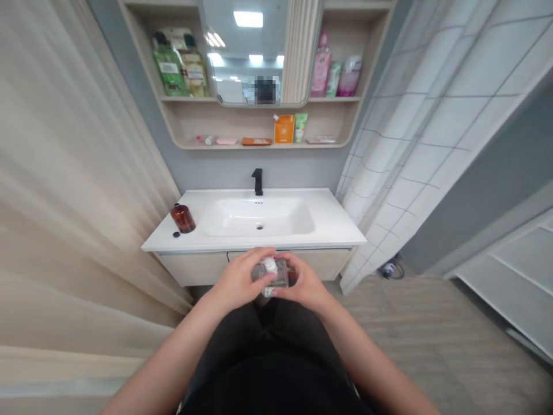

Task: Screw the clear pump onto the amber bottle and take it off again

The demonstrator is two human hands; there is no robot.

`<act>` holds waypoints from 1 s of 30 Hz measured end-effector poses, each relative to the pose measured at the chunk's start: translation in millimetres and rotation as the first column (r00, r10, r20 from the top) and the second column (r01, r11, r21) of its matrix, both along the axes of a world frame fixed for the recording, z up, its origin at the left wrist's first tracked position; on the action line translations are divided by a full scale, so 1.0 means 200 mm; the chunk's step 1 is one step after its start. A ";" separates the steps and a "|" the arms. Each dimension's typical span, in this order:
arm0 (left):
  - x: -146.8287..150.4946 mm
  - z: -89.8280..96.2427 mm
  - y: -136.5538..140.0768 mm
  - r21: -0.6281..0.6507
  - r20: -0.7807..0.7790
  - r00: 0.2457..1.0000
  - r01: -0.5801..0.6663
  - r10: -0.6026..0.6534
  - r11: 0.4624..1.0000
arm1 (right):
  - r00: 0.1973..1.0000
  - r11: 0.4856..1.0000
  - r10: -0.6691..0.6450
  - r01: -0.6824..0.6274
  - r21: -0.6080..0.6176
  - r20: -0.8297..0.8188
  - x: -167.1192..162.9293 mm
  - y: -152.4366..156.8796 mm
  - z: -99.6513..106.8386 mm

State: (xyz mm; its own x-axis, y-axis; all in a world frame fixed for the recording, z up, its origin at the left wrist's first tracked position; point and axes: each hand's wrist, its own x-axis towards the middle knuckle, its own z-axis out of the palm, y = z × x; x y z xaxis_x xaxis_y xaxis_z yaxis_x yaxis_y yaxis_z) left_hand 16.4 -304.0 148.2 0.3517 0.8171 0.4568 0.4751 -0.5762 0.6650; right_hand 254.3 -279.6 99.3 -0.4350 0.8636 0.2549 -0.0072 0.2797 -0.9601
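Observation:
In front of the vanity, close to my body, both hands are around a clear bottle (pixel 280 272) with a white cap (pixel 270 264). My left hand (pixel 242 279) is closed about its left side, the thumb by the cap. On the other side, my right hand (pixel 307 285) wraps the bottle with fingers and thumb. Something reddish-brown (pixel 292 276) shows between the bottle and my right palm; what it is I cannot make out. An amber bottle (pixel 183 219) without a cap stands on the left of the white countertop (pixel 199 243), beside a small black cap (pixel 176 234).
A white basin (pixel 298 222) with a black faucet (pixel 258 181) lies ahead. Above it, a wall cabinet (pixel 199 124) holds several toiletries and a mirror (pixel 246 52). A beige curtain (pixel 64 202) hangs left, a white checked curtain (pixel 389 155) right.

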 end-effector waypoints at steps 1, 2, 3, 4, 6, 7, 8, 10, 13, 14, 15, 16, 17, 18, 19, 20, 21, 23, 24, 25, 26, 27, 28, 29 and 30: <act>0.00 0.00 0.00 0.006 -0.013 1.000 -0.013 0.013 1.000 | 1.000 1.000 -0.006 0.006 -0.006 0.001 0.00 0.00 0.00; 0.00 0.00 0.00 0.002 -0.007 1.000 -0.012 0.012 1.000 | 1.000 1.000 -0.007 0.007 -0.015 -0.003 0.00 0.01 0.00; -0.01 0.00 0.01 -0.014 0.015 1.000 0.006 -0.006 1.000 | 1.000 1.000 -0.006 0.005 -0.024 -0.008 0.00 0.01 0.00; -0.01 0.00 0.01 -0.034 0.045 0.998 0.034 -0.032 0.999 | 1.000 1.000 -0.002 0.001 -0.029 -0.011 0.00 0.01 0.00; -0.01 0.01 0.01 -0.052 0.078 0.995 0.061 -0.057 0.997 | 1.000 1.000 0.003 -0.003 -0.025 -0.016 0.00 0.02 0.00; -0.01 0.01 0.01 -0.045 0.071 0.996 0.051 -0.048 0.998 | 1.000 1.000 0.005 -0.006 -0.022 -0.015 0.00 0.02 0.01; 0.00 0.02 0.01 -0.033 0.051 0.998 0.032 -0.031 0.999 | 1.000 1.000 0.007 -0.007 -0.021 -0.015 -0.01 0.02 0.01; 0.00 0.02 0.02 -0.021 0.024 1.000 -0.006 0.007 1.000 | 1.000 0.999 0.004 -0.005 -0.031 -0.027 -0.01 0.02 0.01; -0.01 0.01 0.02 -0.073 0.097 0.995 0.036 -0.029 0.997 | 0.999 0.999 0.013 -0.015 -0.047 -0.037 -0.01 0.01 0.00; -0.01 0.01 0.02 -0.093 0.124 0.991 0.059 -0.047 0.994 | 0.999 0.999 0.014 -0.016 -0.046 -0.037 -0.01 0.01 0.00; -0.01 0.00 0.02 -0.106 0.137 0.989 0.069 -0.054 0.992 | 0.999 0.999 0.012 -0.014 -0.044 -0.034 -0.01 0.00 0.00; -0.01 -0.01 0.01 -0.111 0.136 0.990 0.059 -0.044 0.992 | 0.999 0.999 0.010 -0.012 -0.042 -0.031 -0.01 0.00 0.00; -0.01 -0.02 0.01 -0.112 0.127 0.992 0.031 -0.017 0.993 | 1.000 0.999 0.008 -0.009 -0.041 -0.028 -0.01 0.00 -0.01; -0.01 -0.03 0.02 -0.117 0.114 0.993 0.003 0.011 0.993 | 1.000 0.999 0.002 -0.003 -0.041 -0.027 0.00 0.00 -0.01; -0.01 -0.04 0.02 -0.128 0.111 0.993 -0.013 0.027 0.992 | 1.000 0.999 -0.001 0.000 -0.043 -0.027 0.00 0.00 -0.02; -0.01 -0.05 0.03 -0.142 0.131 0.991 -0.006 0.025 0.990 | 1.000 0.999 0.003 -0.004 -0.044 -0.026 0.00 0.00 -0.03; -0.02 -0.06 0.03 -0.162 0.168 0.986 0.029 -0.001 0.986 | 1.000 0.999 0.013 -0.014 -0.043 -0.025 0.00 0.00 -0.03; -0.04 -0.07 0.04 -0.195 0.247 0.965 0.134 -0.083 0.972 | 0.999 0.999 0.030 -0.030 -0.034 -0.022 0.00 0.00 -0.05; -0.04 -0.08 0.05 -0.197 0.263 0.959 0.160 -0.105 0.967 | 0.999 0.999 0.038 -0.038 -0.028 -0.018 0.00 0.01 -0.07; -0.04 -0.09 0.05 -0.189 0.254 0.962 0.150 -0.100 0.971 | 0.999 0.999 0.042 -0.043 -0.021 -0.013 0.00 0.01 -0.08; -0.04 -0.10 0.06 -0.175 0.219 0.973 0.109 -0.069 0.978 | 0.999 0.999 0.039 -0.039 -0.016 -0.009 0.00 0.02 -0.09; -0.03 -0.11 0.07 -0.160 0.174 0.985 0.050 -0.022 0.986 | 1.000 0.999 0.030 -0.030 -0.013 -0.006 -0.01 0.03 -0.10; -0.01 -0.13 0.09 -0.150 0.141 0.989 -0.013 0.034 0.989 | 1.000 1.000 0.022 -0.022 -0.017 -0.006 -0.01 0.04 -0.12; 0.00 -0.14 0.11 -0.157 0.133 0.987 -0.063 0.085 0.986 | 1.000 0.999 0.015 -0.016 -0.029 -0.010 -0.01 0.06 -0.13; 0.01 -0.16 0.13 -0.185 0.149 0.981 -0.091 0.120 0.978 | 1.000 0.999 0.011 -0.012 -0.047 -0.016 -0.01 0.08 -0.14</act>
State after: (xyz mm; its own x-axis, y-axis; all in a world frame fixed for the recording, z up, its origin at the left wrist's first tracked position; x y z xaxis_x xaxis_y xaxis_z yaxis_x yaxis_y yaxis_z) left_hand 18.1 -277.4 115.9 0.1935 0.9185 0.3449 0.4070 -0.3951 0.8236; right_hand 251.7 -262.8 71.4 -0.4413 0.8697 0.2212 -0.0252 0.2344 -0.9718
